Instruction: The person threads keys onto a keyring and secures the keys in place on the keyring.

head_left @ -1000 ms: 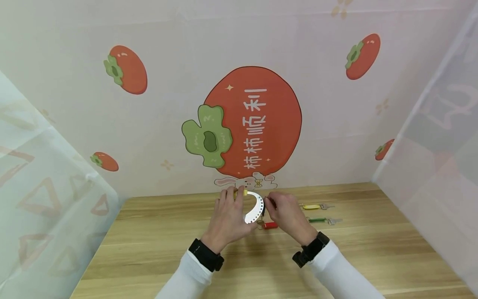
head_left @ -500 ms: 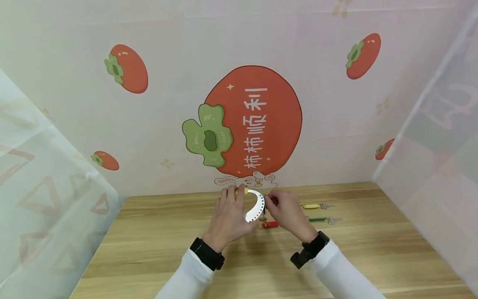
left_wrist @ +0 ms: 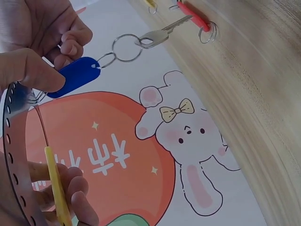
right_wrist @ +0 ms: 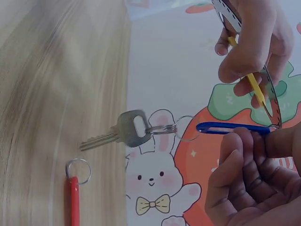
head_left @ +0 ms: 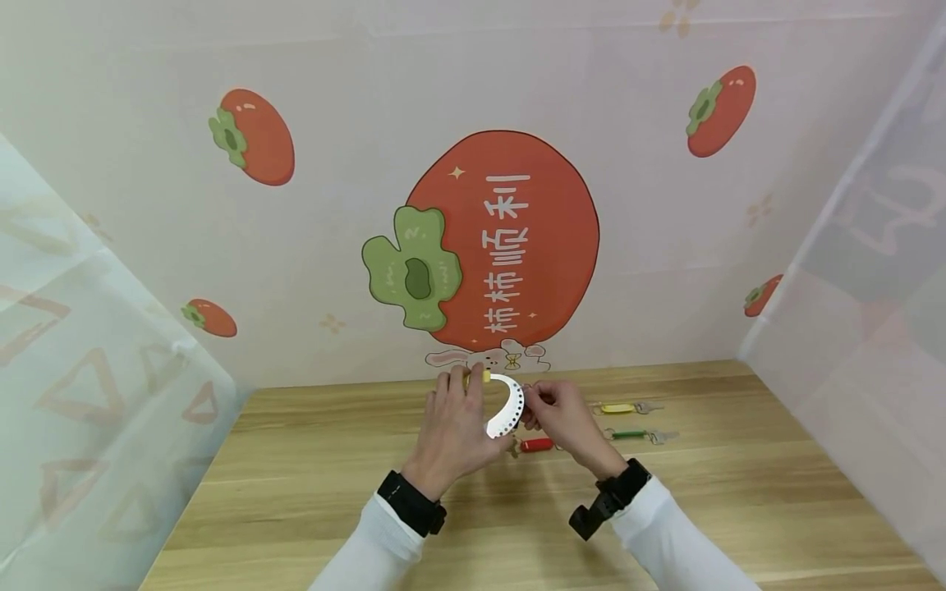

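My left hand [head_left: 454, 427] grips a white crescent-shaped strip [head_left: 499, 425] with a row of small holes along its outer edge. Several of its fingers curl behind a yellow bar [left_wrist: 56, 183] that belongs to the strip. At the strip's right edge, my right hand [head_left: 569, 419] pinches a blue key tag [right_wrist: 235, 128] between thumb and fingers. From the tag hang linked metal rings [left_wrist: 127, 48] and a silver key [left_wrist: 154, 38]. In the right wrist view, the tag's near end meets a small ring at the strip's edge; whether that ring passes through a hole I cannot tell.
A red key tag [head_left: 536, 445] with a ring lies on the wooden table [head_left: 310, 492] just below the hands. Farther right lie a yellow key tag [head_left: 617, 408] and a green key tag [head_left: 628, 435], each with a key. A printed cloth wall [head_left: 332, 205] stands behind.
My right fingers have shifted slightly at the strip's edge, and the right wrist has tilted. The blue tag, visible below the fingers before, is now mostly hidden in the head view. My left hand stays put.
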Demonstrator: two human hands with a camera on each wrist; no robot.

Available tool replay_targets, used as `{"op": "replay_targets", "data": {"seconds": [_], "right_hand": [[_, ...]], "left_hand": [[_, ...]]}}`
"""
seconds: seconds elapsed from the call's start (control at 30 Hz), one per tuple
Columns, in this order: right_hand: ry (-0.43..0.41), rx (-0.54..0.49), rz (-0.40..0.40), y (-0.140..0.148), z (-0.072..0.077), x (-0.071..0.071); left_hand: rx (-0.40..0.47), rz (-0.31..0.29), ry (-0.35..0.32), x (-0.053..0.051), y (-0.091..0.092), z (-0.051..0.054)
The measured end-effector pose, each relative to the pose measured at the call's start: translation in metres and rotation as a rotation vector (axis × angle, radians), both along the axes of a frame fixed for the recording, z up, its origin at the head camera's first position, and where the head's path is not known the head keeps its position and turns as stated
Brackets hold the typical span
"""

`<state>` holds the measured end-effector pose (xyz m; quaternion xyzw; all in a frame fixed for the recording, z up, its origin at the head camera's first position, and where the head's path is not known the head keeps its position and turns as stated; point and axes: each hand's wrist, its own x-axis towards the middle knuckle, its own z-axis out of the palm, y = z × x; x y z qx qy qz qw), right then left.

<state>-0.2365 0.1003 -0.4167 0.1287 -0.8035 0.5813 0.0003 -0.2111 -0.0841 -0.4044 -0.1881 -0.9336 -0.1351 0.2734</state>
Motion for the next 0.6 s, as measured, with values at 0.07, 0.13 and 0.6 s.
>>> {"op": "replay_targets", "data": {"seconds": [0.07,0.13,0.6], "right_hand": [[0.017,0.024,-0.006,0.0009,0.0001,-0.0004],[0.043,0.063,-0.007,0.0022,0.0005,-0.0008],[0.376,0.461,-0.034,0.0064,0.0062,-0.0008]], "left_hand": [[0.001,-0.001,-0.004,0.0002,0.0003,0.0],[-0.005,0.002,-0.008,0.0006,0.0004,0.0001],[-0.014,-0.005,-0.046,0.0003,0.0001,-0.0035]]}}
